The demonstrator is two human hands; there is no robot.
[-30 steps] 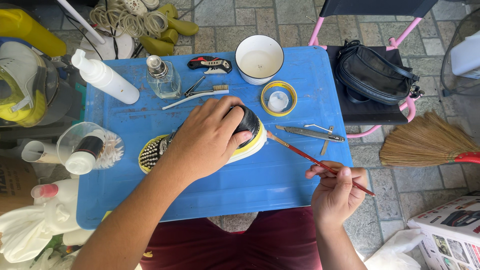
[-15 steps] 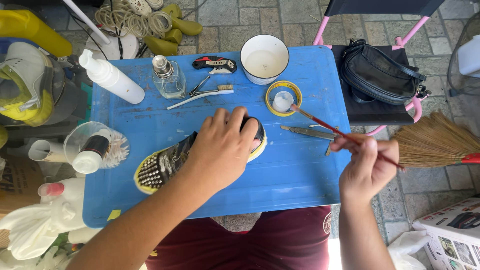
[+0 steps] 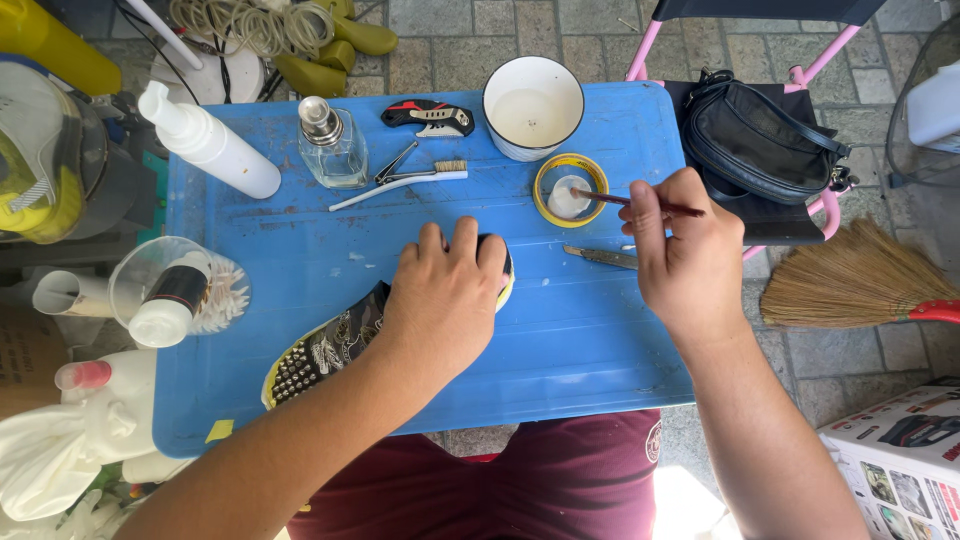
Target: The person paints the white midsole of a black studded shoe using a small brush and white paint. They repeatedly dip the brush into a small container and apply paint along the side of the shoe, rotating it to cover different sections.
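My left hand presses down on a black and yellow patterned shoe that lies on the blue table. The shoe's front end is hidden under the palm. My right hand grips a thin red paintbrush and its tip dips into a small yellow-rimmed tin of white paste. The tin sits just in front of a white bowl.
A white spray bottle, a glass bottle, a toothbrush, a folding knife and metal tweezers lie on the table. A plastic cup stands at the left edge. A black bag rests on a pink chair; a broom lies right.
My right hand has risen from the table's near right edge to the yellow-rimmed tin, bringing the brush tip into the paste. My left hand stays on the shoe.
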